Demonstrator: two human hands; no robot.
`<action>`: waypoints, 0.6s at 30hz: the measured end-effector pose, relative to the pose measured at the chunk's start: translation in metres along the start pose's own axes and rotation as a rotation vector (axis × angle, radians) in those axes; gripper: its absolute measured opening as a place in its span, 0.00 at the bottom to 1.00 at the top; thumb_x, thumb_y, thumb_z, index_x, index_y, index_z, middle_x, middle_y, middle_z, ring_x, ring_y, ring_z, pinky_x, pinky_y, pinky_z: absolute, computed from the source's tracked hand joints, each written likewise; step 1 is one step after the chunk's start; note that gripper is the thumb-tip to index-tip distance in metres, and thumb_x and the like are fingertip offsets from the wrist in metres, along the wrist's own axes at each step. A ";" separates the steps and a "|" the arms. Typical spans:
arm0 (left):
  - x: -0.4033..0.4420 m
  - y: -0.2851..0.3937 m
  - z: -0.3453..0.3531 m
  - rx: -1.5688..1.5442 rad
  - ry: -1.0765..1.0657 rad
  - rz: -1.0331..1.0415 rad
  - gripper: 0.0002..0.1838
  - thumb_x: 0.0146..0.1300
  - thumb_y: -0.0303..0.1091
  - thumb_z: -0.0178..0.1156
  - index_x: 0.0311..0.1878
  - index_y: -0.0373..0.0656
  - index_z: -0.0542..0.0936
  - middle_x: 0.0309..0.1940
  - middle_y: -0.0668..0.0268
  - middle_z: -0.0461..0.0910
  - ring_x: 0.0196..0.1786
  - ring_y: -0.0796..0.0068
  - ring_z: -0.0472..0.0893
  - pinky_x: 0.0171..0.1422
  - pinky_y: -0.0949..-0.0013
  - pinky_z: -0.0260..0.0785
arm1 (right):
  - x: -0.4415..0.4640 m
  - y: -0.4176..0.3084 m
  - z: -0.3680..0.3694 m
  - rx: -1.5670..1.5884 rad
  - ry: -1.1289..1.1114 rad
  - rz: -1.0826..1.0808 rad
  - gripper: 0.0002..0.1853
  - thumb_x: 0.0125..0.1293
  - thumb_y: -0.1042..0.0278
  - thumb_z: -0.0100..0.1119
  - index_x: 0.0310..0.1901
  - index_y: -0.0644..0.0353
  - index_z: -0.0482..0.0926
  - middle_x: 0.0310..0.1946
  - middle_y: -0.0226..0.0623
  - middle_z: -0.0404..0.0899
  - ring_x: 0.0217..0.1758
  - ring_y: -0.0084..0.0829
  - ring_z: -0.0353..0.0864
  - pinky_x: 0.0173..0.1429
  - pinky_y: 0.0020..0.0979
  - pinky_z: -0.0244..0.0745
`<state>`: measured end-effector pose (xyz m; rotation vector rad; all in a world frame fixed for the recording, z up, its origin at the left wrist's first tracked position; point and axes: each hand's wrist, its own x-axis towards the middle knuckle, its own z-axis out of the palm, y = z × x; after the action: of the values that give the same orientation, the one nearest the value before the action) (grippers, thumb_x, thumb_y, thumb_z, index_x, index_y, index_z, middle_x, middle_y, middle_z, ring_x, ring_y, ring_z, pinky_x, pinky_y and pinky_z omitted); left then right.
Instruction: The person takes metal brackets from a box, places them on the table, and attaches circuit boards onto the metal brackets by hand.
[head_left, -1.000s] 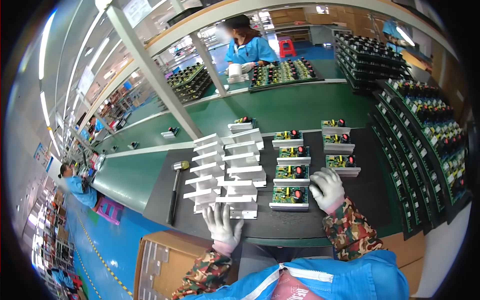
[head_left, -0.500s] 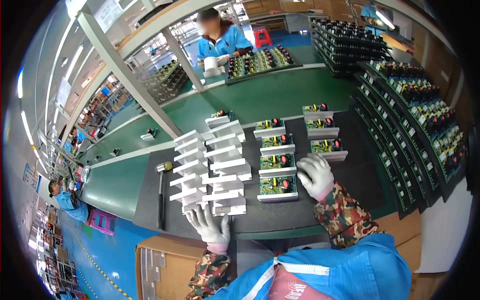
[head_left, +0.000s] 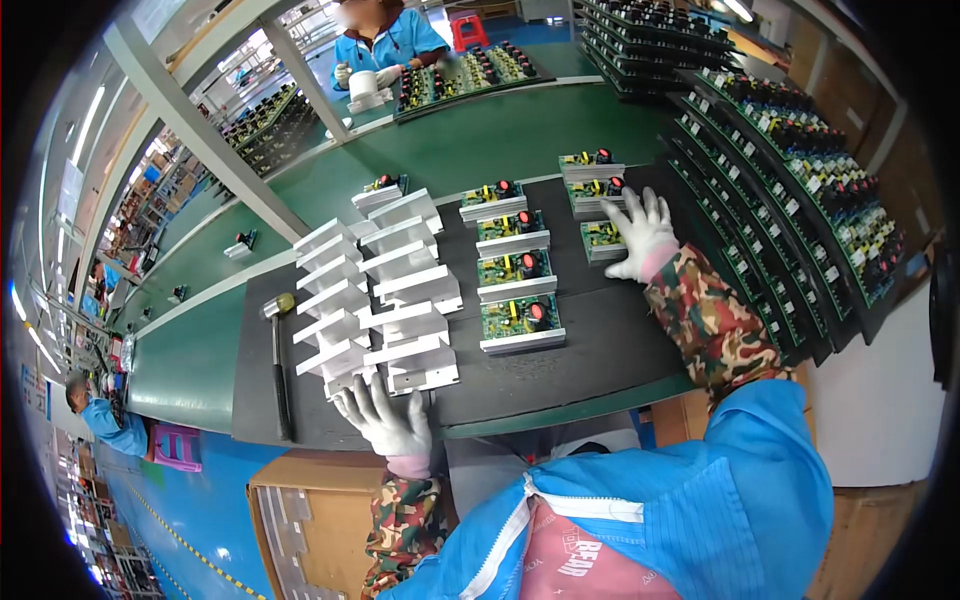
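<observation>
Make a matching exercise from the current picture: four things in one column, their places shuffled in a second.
Things
1. Hammer
2. Left hand
3. Red stool
4. Right hand

Places
A. Beyond the green surface, near the co-worker
B. Fingers spread over the nearest circuit board of the column of three
C. Lying on the black mat, left of the metal plates
D. At the near end of the metal plates

Right pairs: 1-C, 2-D, 3-A, 4-B
</observation>
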<state>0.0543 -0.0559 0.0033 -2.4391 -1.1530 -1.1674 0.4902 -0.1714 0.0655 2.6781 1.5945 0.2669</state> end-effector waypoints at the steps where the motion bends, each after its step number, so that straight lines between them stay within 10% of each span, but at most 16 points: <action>1: 0.000 0.000 -0.001 -0.002 -0.002 -0.001 0.33 0.67 0.51 0.58 0.67 0.37 0.69 0.68 0.46 0.65 0.74 0.36 0.55 0.76 0.34 0.46 | 0.004 0.003 0.002 -0.002 -0.011 -0.003 0.59 0.41 0.40 0.76 0.75 0.38 0.53 0.74 0.51 0.51 0.77 0.62 0.46 0.78 0.61 0.40; 18: -0.001 0.000 -0.002 -0.036 -0.012 -0.008 0.33 0.66 0.48 0.59 0.69 0.38 0.68 0.69 0.47 0.64 0.74 0.36 0.55 0.76 0.35 0.45 | 0.065 0.019 0.016 0.095 -0.054 0.088 0.51 0.48 0.40 0.72 0.74 0.39 0.58 0.76 0.49 0.52 0.78 0.54 0.51 0.78 0.54 0.47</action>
<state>0.0524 -0.0570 0.0043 -2.4730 -1.1553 -1.1876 0.5401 -0.1227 0.0602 2.8045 1.5138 0.1220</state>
